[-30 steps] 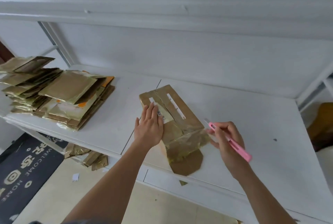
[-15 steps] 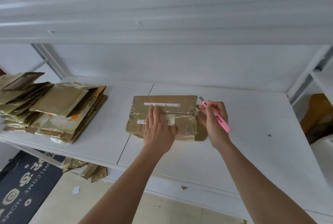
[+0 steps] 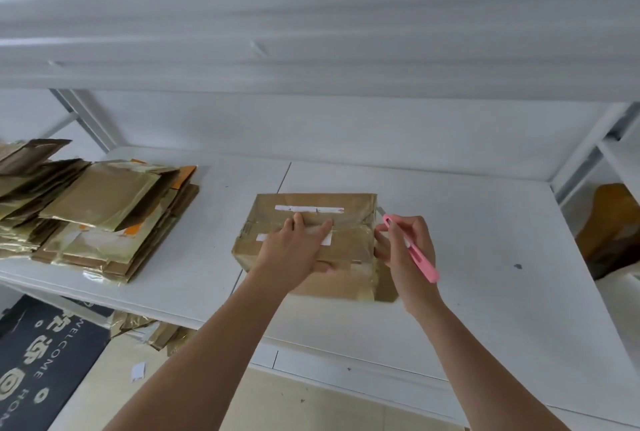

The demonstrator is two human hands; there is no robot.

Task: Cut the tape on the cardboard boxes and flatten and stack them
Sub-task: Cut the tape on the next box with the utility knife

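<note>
Far left of the white desk [image 3: 485,274]: a stack of flattened boxes [image 3: 104,212], tape-glossy, several layers deep, its near corner close to the front edge. Below that edge, loose cardboard scraps [image 3: 152,330] lie on the floor beside a dark doormat [image 3: 41,361].

Centre: one taped cardboard box [image 3: 346,222] sits flat on the desk, well apart from the stack, with white label strips on its top.

Left hand [image 3: 298,250]: palm down on the box top, fingers extended and spread towards the far edge, pressing rather than gripping.

Right hand [image 3: 405,250]: just beside the box's right end, fingers curled round a pink utility knife [image 3: 415,254], held pen-fashion. The blade tip points up-left, at the box's upper right edge; contact with the tape cannot be confirmed. A brown flap lies flat on the desk below this hand.
</note>
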